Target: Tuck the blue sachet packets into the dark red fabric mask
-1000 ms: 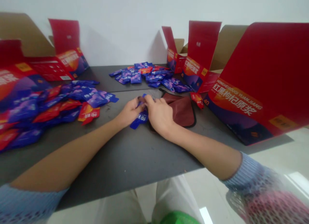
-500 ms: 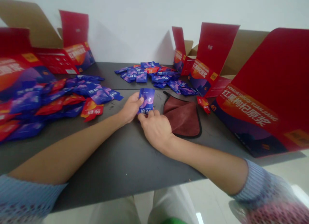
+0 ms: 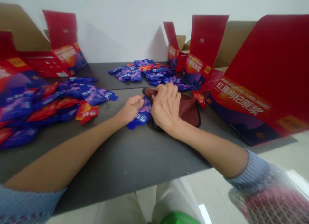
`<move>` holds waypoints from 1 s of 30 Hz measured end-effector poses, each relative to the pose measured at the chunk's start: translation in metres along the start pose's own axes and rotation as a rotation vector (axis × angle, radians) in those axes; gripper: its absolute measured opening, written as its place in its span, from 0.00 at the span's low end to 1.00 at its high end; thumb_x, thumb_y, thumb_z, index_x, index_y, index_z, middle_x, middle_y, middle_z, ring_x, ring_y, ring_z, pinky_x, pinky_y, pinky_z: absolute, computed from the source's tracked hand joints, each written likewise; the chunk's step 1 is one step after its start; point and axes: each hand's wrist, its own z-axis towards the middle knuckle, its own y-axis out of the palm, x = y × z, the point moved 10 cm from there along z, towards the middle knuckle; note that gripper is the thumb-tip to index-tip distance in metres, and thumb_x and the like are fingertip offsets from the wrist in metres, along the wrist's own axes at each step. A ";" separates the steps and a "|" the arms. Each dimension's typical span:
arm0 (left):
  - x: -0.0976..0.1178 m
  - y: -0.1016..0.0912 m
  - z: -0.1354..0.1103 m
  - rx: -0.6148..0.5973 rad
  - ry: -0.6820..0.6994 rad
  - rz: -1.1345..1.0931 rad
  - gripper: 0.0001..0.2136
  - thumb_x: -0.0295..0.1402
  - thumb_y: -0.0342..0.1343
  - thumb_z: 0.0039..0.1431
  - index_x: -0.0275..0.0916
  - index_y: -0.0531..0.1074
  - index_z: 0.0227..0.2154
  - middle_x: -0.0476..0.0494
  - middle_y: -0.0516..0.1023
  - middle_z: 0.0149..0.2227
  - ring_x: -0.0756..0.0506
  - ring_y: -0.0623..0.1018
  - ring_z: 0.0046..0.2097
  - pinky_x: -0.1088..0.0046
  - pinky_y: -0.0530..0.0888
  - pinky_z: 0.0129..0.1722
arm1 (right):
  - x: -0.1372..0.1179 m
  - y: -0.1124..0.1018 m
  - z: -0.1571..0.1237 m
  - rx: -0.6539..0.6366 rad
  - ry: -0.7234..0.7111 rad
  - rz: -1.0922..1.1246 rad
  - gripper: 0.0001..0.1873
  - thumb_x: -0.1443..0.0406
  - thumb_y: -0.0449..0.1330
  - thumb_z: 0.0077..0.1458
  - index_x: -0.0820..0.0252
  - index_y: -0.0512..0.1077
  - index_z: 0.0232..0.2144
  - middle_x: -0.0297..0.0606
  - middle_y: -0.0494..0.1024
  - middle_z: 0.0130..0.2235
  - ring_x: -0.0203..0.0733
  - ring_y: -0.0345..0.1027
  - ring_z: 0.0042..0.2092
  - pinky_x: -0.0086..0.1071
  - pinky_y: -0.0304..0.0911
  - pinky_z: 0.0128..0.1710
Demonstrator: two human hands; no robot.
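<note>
Dark grey surface bearing open red cartons and heaps of blue and red sachets. Brown microfiber cloth with black edging under right hand, fingers closed on its gathered upper edge. Blue sachet between hands, just beside cloth. Left hand fingers half-curled, tips on sachet's upper end; firmness of hold unclear.
</note>
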 end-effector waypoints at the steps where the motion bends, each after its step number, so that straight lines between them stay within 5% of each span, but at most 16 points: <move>1: -0.001 -0.003 0.000 0.032 -0.010 -0.013 0.08 0.37 0.60 0.50 0.38 0.72 0.26 0.49 0.70 0.22 0.48 0.73 0.27 0.73 0.69 0.28 | -0.006 0.005 -0.004 -0.022 -0.031 -0.008 0.20 0.67 0.38 0.68 0.64 0.65 0.53 0.53 0.67 0.51 0.54 0.59 0.52 0.45 0.57 0.48; 7: -0.002 -0.020 0.000 0.189 -0.071 -0.149 0.05 0.33 0.57 0.53 0.38 0.71 0.25 0.51 0.68 0.20 0.52 0.66 0.20 0.77 0.64 0.19 | -0.042 0.027 -0.029 -0.175 -0.208 -0.034 0.19 0.66 0.37 0.69 0.57 0.66 0.50 0.48 0.70 0.45 0.49 0.64 0.47 0.41 0.60 0.44; 16: -0.021 -0.006 0.000 -0.029 -0.280 -0.167 0.04 0.27 0.60 0.44 0.34 0.76 0.25 0.46 0.75 0.21 0.50 0.72 0.23 0.75 0.69 0.25 | 0.015 0.031 0.008 -0.211 0.067 0.203 0.15 0.64 0.38 0.68 0.60 0.57 0.53 0.47 0.74 0.47 0.47 0.71 0.40 0.37 0.63 0.38; 21: -0.018 0.003 -0.002 -0.215 -0.308 -0.329 0.23 0.30 0.52 0.34 0.31 0.78 0.39 0.35 0.80 0.29 0.42 0.77 0.27 0.65 0.73 0.28 | -0.003 0.040 0.001 -0.263 -0.042 0.267 0.16 0.58 0.38 0.70 0.58 0.56 0.52 0.44 0.77 0.43 0.46 0.73 0.40 0.35 0.63 0.37; 25: -0.014 -0.002 0.002 -0.177 -0.235 -0.383 0.31 0.31 0.48 0.30 0.31 0.76 0.44 0.30 0.80 0.37 0.35 0.80 0.38 0.55 0.76 0.37 | -0.026 0.038 -0.009 -0.314 -0.185 0.198 0.14 0.65 0.40 0.68 0.57 0.58 0.52 0.43 0.78 0.46 0.43 0.73 0.40 0.33 0.63 0.36; 30: -0.010 -0.001 0.000 -0.113 -0.183 -0.414 0.16 0.32 0.52 0.43 0.35 0.76 0.36 0.36 0.79 0.34 0.39 0.79 0.38 0.60 0.75 0.39 | -0.033 0.034 -0.012 -0.303 -0.246 0.081 0.19 0.70 0.40 0.67 0.56 0.63 0.54 0.43 0.77 0.48 0.44 0.73 0.41 0.34 0.63 0.34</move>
